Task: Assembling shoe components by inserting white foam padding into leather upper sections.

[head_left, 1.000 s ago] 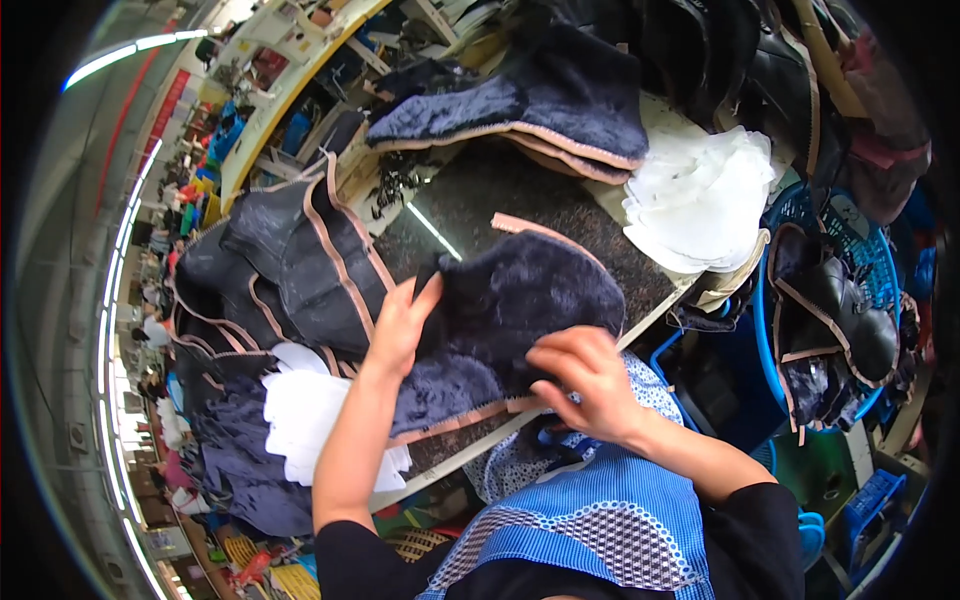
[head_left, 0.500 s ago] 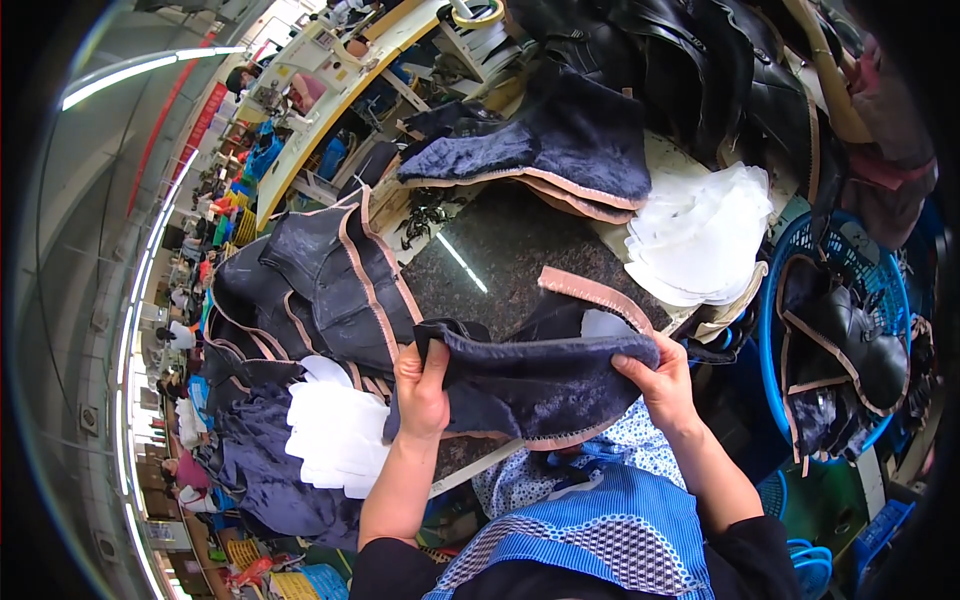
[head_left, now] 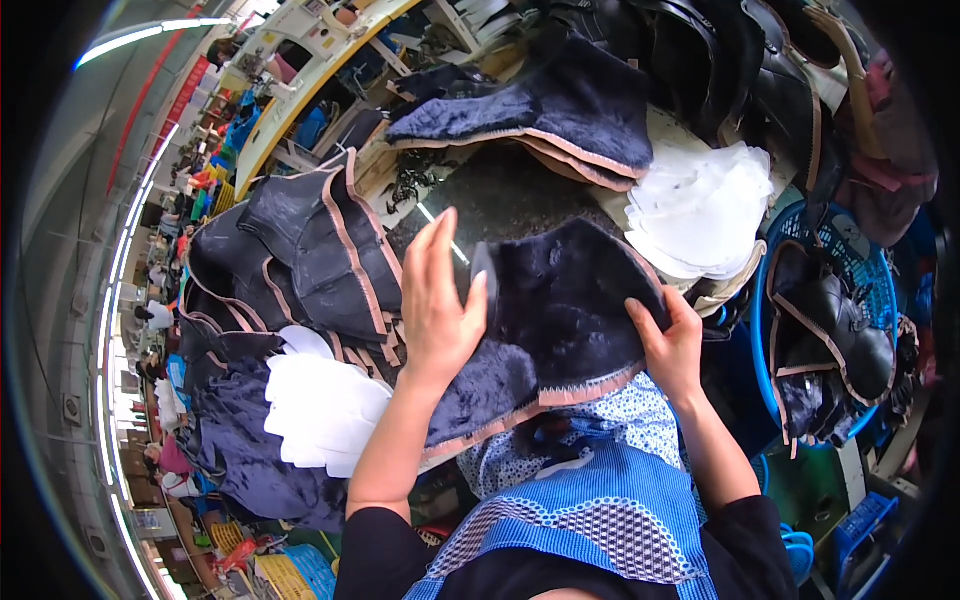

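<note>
A dark navy plush boot lining piece [head_left: 570,300] with a tan stitched edge lies spread in front of me over the near side of the dark work slab [head_left: 500,200]. My right hand [head_left: 672,335] pinches its right edge, thumb on the plush and fingers underneath. At its left edge my left hand [head_left: 438,300] is raised with fingers stretched out and thumb apart, next to the piece; whether the palm touches it is hard to tell. Left of that hand lie stacked black boot uppers [head_left: 315,245] with tan edging. A fanned stack of white sheet pieces [head_left: 325,410] sits nearer me.
More plush pieces [head_left: 560,105] lie at the far side, beside a second white stack [head_left: 700,215]. A blue plastic basket [head_left: 765,330] with black uppers stands at right. Black uppers [head_left: 690,60] are heaped far right, near another person's arm [head_left: 862,100]. Navy plush [head_left: 260,450] hangs at left.
The piece, folded over between both hands before, is now opened out flat with its plush face up. My left hand has let go and straightened its fingers; the right keeps its hold.
</note>
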### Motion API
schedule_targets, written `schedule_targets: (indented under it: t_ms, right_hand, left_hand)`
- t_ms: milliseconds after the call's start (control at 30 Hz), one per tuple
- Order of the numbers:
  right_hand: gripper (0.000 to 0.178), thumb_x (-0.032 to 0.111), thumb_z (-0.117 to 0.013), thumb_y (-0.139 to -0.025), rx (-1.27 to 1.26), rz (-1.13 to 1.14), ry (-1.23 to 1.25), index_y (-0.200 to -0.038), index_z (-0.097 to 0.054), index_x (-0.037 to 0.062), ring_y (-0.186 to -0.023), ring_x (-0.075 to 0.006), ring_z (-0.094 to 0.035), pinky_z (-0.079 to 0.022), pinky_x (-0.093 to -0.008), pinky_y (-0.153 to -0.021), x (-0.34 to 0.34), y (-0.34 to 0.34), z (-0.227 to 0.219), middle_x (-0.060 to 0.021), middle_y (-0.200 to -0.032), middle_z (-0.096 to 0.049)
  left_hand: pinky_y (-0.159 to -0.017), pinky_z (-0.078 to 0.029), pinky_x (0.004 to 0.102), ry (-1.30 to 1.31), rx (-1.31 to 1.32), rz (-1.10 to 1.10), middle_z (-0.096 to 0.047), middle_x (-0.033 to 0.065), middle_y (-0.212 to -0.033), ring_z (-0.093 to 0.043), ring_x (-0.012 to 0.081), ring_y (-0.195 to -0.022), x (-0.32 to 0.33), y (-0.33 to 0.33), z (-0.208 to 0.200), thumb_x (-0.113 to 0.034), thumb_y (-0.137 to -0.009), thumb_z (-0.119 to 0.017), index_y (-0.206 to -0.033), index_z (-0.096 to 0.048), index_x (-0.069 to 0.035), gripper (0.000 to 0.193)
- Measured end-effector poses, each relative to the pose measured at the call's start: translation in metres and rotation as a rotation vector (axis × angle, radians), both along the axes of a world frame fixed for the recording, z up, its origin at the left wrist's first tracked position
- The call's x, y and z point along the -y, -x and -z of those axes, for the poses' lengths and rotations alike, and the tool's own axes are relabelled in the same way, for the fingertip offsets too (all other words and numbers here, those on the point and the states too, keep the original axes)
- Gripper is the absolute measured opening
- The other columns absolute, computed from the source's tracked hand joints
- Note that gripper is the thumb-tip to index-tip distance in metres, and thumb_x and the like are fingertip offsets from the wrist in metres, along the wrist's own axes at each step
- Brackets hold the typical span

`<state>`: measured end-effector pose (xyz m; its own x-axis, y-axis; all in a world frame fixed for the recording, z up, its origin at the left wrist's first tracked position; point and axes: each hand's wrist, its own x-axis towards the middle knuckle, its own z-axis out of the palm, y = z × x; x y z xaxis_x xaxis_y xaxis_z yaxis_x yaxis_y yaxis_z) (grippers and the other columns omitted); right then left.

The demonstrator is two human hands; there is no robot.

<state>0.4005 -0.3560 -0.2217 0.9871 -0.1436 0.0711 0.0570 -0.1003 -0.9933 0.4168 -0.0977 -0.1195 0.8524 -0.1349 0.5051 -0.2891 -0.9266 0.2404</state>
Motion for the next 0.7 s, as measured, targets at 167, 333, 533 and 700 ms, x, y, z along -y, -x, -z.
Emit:
schedule_targets:
  t_ms: [167, 333, 533, 700]
  right_hand:
    - [0.049, 0.010, -0.083, -0.081, 0.352, 0.181, 0.573, -0.124, -0.062, 0.0038, -0.094, -0.0362, -0.063, -0.051, -0.0419, -0.088, -0.009, -0.006, -0.011, -0.0157, -0.107, -0.066]
    - [0.020, 0.002, -0.080, -0.074, 0.542, -0.149, 0.488, -0.090, -0.068, 0.0062, -0.090, -0.0299, -0.063, -0.052, -0.0387, -0.078, -0.022, 0.008, -0.014, -0.0088, -0.094, -0.065]
    - [0.018, 0.006, -0.079, -0.073, 0.527, -0.229, 0.595, -0.086, -0.066, 0.0074, -0.079, -0.0269, -0.058, -0.050, -0.0367, -0.071, -0.034, 0.008, -0.005, -0.0074, -0.089, -0.061]
    - [0.021, 0.006, -0.078, -0.074, 0.478, -0.259, 0.640, -0.090, -0.065, 0.0079, -0.083, -0.0267, -0.058, -0.050, -0.0373, -0.075, -0.034, 0.009, -0.007, -0.0072, -0.094, -0.061]
  left_hand:
    - [-0.103, -0.042, 0.0451, -0.328, -0.233, 0.194, -0.060, 0.0148, -0.125, -0.056, 0.0321, -0.121, 0.023, -0.048, 0.016, -0.036, -0.088, -0.077, -0.128, -0.063, 0.000, 0.056]
    - [-0.088, -0.047, 0.0416, -0.204, -0.191, 0.365, -0.061, 0.0101, -0.103, -0.061, 0.0307, -0.101, 0.026, -0.062, 0.032, -0.023, -0.082, -0.081, -0.104, -0.066, -0.004, 0.033]
    - [-0.059, -0.054, 0.0357, -0.301, 0.006, 0.523, -0.059, 0.0032, -0.072, -0.067, 0.0244, -0.070, 0.011, -0.063, 0.036, -0.009, -0.088, -0.064, -0.092, -0.053, -0.012, 0.011]
    - [-0.051, -0.053, 0.0435, -0.215, -0.152, 0.365, -0.067, 0.0105, -0.069, -0.071, 0.0327, -0.066, 0.005, -0.081, 0.056, -0.018, -0.095, -0.068, -0.096, -0.053, -0.010, 0.017]
